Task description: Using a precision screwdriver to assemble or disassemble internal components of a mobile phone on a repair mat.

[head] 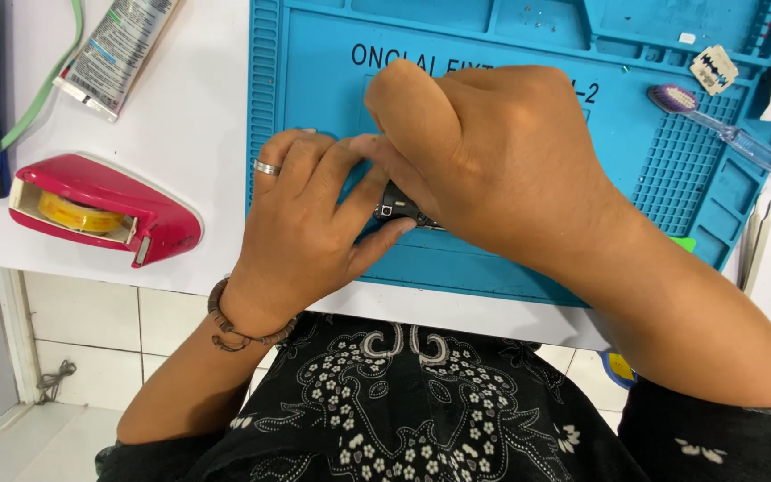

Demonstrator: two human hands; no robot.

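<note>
Both my hands meet over a blue silicone work mat [314, 80] on a white table. My left hand [301, 223], with a ring and a beaded wrist bracelet, pinches a small dark device [397, 211] from the left between thumb and fingers. My right hand [493, 161] lies over the device from the right and hides most of it; its fingers press down on the top. Only a dark corner with small metal parts shows between the hands.
A red tape dispenser [100, 207] sits on the white table left of the mat. A tube [118, 49] and a green cable [46, 85] lie at the top left. On the mat's right are a razor blade [714, 69] and a toothbrush [725, 134].
</note>
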